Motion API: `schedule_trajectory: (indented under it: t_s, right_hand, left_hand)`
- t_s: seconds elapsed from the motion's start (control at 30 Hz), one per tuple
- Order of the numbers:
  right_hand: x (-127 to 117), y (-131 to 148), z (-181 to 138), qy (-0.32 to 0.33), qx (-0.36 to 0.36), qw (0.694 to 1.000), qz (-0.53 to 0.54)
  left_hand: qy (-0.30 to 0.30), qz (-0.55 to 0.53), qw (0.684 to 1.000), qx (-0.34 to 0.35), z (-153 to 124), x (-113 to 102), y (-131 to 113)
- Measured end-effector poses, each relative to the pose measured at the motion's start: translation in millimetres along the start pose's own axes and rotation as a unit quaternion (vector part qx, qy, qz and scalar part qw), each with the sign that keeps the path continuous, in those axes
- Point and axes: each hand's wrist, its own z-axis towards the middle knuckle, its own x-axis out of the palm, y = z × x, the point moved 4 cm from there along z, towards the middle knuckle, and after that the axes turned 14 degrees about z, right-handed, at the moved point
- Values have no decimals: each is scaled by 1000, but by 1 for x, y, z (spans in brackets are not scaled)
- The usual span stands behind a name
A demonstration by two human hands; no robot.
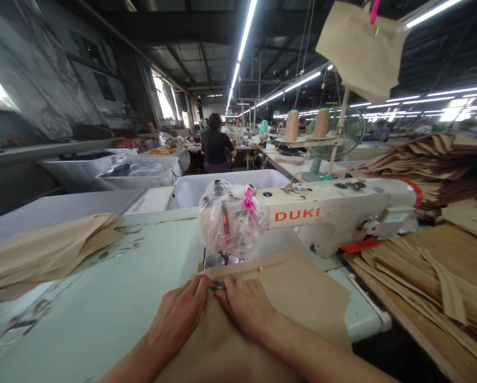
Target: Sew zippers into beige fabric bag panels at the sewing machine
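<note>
A tan fabric piece (302,292) with a zipper (270,266) near its far edge lies on the sewing machine's pale green table and drapes toward me. My left hand (182,306) is closed, its fingers pinching the fabric's edge just in front of the needle area. Close beside it, my right hand (244,303) is also closed, fingertips pressed on the same fabric. A small dark metallic thing (218,285) shows between the hands; its kind is unclear. The white sewing machine (326,213) has its head wrapped in a clear plastic bag (238,223), tied with pink.
Folded tan fabric pieces (55,250) lie at the left. Tan strips (418,276) cover a wooden board (426,340) at the right, below a tall fabric stack (442,159). Behind the machine stand a white bin (230,181), thread cones (292,126) and a seated person (216,143).
</note>
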Motion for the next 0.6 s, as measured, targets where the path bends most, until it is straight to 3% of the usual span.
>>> schedule_trajectory:
  t_s: [0.37,0.6]
  right_hand:
    - [4,5,5,-5,-35,999,-7]
    - [-48,-18,-36,-27,35,999,-14]
  left_hand:
    - [-29,21,999,27,-8,10,-2]
    - [-23,15,1000,12,-19,13,2]
